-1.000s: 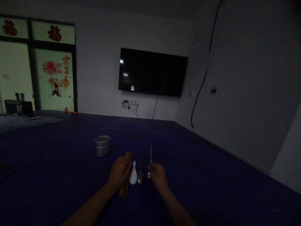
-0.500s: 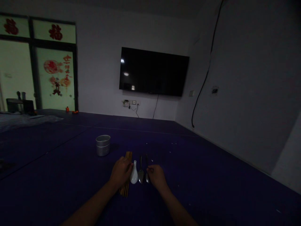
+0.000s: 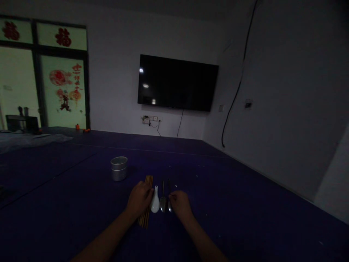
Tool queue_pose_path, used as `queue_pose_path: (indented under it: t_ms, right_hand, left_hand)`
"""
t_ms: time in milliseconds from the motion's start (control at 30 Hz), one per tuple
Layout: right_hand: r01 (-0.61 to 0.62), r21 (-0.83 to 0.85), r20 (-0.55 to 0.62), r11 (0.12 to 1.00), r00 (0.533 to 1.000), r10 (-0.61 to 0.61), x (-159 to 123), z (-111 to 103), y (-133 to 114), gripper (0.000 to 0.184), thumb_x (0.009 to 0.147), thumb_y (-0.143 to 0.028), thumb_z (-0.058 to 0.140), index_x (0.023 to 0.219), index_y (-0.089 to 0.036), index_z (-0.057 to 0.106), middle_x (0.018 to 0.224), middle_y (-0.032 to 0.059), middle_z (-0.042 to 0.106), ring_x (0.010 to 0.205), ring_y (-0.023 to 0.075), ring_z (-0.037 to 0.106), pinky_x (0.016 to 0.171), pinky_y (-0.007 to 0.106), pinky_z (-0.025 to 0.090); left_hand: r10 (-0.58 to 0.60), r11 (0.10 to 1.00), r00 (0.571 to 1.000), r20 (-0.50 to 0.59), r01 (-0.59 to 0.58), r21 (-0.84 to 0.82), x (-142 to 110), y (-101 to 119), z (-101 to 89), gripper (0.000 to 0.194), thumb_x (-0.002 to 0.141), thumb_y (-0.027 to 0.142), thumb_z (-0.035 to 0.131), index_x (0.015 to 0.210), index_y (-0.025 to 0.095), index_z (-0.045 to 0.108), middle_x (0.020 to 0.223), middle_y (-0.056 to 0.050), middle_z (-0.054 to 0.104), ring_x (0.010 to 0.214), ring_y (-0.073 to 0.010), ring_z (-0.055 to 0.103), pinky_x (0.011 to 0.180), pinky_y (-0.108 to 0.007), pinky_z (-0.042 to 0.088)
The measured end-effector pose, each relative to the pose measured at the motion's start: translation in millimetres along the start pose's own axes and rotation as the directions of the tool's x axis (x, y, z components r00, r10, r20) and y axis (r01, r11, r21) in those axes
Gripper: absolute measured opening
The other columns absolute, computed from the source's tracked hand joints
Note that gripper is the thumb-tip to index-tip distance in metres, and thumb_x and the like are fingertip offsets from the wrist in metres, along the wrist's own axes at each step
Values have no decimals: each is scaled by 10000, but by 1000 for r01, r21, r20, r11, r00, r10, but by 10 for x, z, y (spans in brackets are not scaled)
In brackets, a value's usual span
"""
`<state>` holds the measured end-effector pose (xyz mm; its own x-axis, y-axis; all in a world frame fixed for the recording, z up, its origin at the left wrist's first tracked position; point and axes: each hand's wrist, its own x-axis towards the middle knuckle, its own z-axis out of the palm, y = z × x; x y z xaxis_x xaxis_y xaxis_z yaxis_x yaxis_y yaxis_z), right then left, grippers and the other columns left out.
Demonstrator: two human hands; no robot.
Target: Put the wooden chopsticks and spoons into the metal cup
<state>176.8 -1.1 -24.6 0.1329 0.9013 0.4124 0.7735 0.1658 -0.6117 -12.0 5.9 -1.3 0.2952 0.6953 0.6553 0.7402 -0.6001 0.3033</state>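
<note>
My left hand (image 3: 140, 198) lies curled over a bundle of wooden chopsticks (image 3: 144, 219), whose ends show above and below it. Beside its thumb, a white soup spoon (image 3: 155, 204) rests on the purple tabletop with its handle pointing away from me. Just right of that is a metal spoon (image 3: 163, 204), also lying lengthwise. My right hand (image 3: 180, 204) is closed in a pinch on a second metal spoon (image 3: 170, 207), partly hidden by the fingers. Chopsticks and spoons lie side by side, roughly parallel.
A metal cup (image 3: 119, 169) stands beyond my left hand. Small white bits dot the purple table (image 3: 245, 211). Clear plastic sheeting (image 3: 35, 141) and a dark holder (image 3: 23, 123) are at the far left, with small orange objects (image 3: 86, 130) near the wall.
My right hand has shifted slightly left with the metal spoon, bringing it closer to the other metal spoon. My left hand stays on the chopsticks.
</note>
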Motion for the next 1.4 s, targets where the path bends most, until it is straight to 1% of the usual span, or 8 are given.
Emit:
queue_pose_path:
  t_ms: [167, 367, 700, 800, 967, 1067, 1267, 1400]
  right_hand:
    - [10, -10, 0, 1000, 1000, -10, -3, -3, -8, 227, 752, -155, 535, 601, -192, 700, 630, 62, 689, 600, 171, 624, 568, 240, 365]
    - [12, -11, -6, 1000, 1000, -12, 5, 3, 3, 208, 751, -174, 544, 626, -201, 709, 662, 60, 699, 634, 174, 632, 599, 241, 384]
    - [49, -25, 29, 998, 998, -48, -5, -9, -47, 221, 759, -132, 516, 679, -175, 718, 713, 78, 710, 668, 182, 643, 616, 244, 395]
    - [53, -32, 42, 998, 998, -52, -6, -30, -62, 232, 763, -129, 514, 664, -181, 717, 698, 71, 709, 656, 181, 642, 608, 240, 394]
    - [45, -49, 56, 998, 998, -42, -2, -43, -76, 210, 766, -138, 525, 729, -172, 730, 763, 82, 719, 731, 191, 656, 647, 235, 406]
    - [39, -54, 63, 998, 997, -36, -6, -34, -78, 224, 780, -145, 512, 742, -174, 730, 775, 79, 720, 748, 191, 658, 657, 233, 414]
    - [23, -72, 46, 997, 999, -20, -9, -27, -63, 216, 789, -182, 516, 797, -192, 732, 809, 70, 717, 785, 201, 654, 699, 249, 425]
    - [24, -87, -3, 996, 1000, -24, -10, -76, -86, 230, 819, -269, 516, 876, -185, 723, 855, 85, 707, 824, 208, 646, 725, 262, 425]
  left_hand:
    - [-16, 1000, 1000, 13, 16, 14, 4, 17, -22, 295, 863, 299, 382, 707, 190, 608, 742, -72, 638, 766, -199, 555, 651, -305, 411]
    - [-41, 999, 999, 35, 40, 22, 6, 22, -25, 292, 863, 287, 388, 725, 184, 623, 765, -75, 645, 779, -196, 560, 660, -298, 411]
    - [-16, 1000, 999, 34, 16, 1, 3, 9, -11, 283, 865, 284, 403, 741, 184, 637, 763, -76, 650, 772, -200, 572, 668, -293, 412]
    - [-42, 999, 997, 65, 41, 17, 6, 18, -17, 280, 871, 273, 400, 748, 178, 634, 780, -79, 651, 795, -199, 571, 678, -287, 408]
    - [-109, 993, 984, 141, 102, 60, 23, 50, -45, 291, 881, 257, 379, 761, 173, 631, 805, -74, 653, 831, -187, 565, 693, -274, 400]
    - [-119, 992, 981, 156, 111, 62, 28, 60, -53, 286, 883, 258, 380, 768, 175, 628, 820, -72, 654, 841, -185, 563, 700, -275, 400]
    - [-104, 991, 991, 80, 97, 86, 34, -30, -25, 283, 879, 280, 384, 757, 177, 617, 809, -74, 638, 834, -193, 561, 719, -298, 422]
    - [-119, 985, 990, -74, 127, 113, 63, -197, -51, 257, 875, 253, 369, 909, 177, 612, 889, -70, 621, 871, -188, 576, 771, -306, 458]
